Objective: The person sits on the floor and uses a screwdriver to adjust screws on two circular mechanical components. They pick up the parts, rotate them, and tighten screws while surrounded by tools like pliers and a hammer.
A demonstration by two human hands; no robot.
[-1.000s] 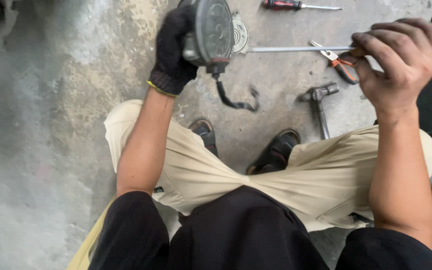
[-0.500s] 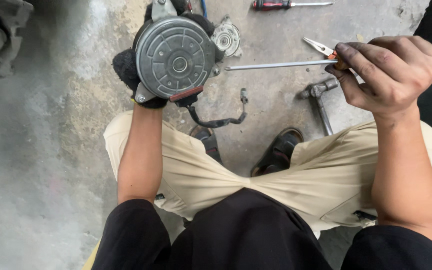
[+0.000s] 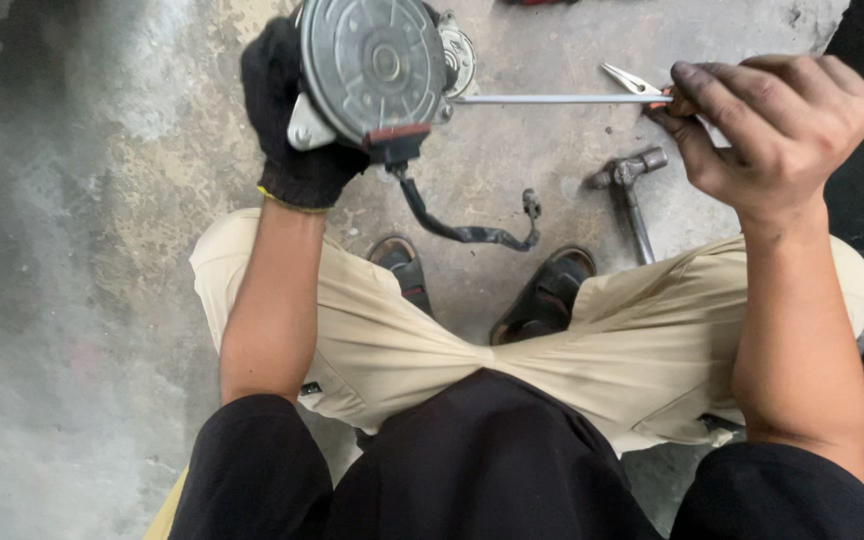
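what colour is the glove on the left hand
Black, with a thin yellow cuff edge, on the left hand holding the motor; head view.

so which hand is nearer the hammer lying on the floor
Right. The right hand hovers just above the hammer, holding a screwdriver; the gloved left hand holds the motor farther off.

Round grey motor (image 3: 372, 65) held upright, black cable dangling; long screwdriver (image 3: 552, 99) lies level against it.

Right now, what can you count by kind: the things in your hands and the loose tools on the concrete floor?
Round grey metal motor with a black cable, held in the gloved left hand: 1
Long-shafted screwdriver, held in the bare right hand: 1
Pliers on the floor: 1
Metal T-shaped wrench on the floor: 1
Total: 4
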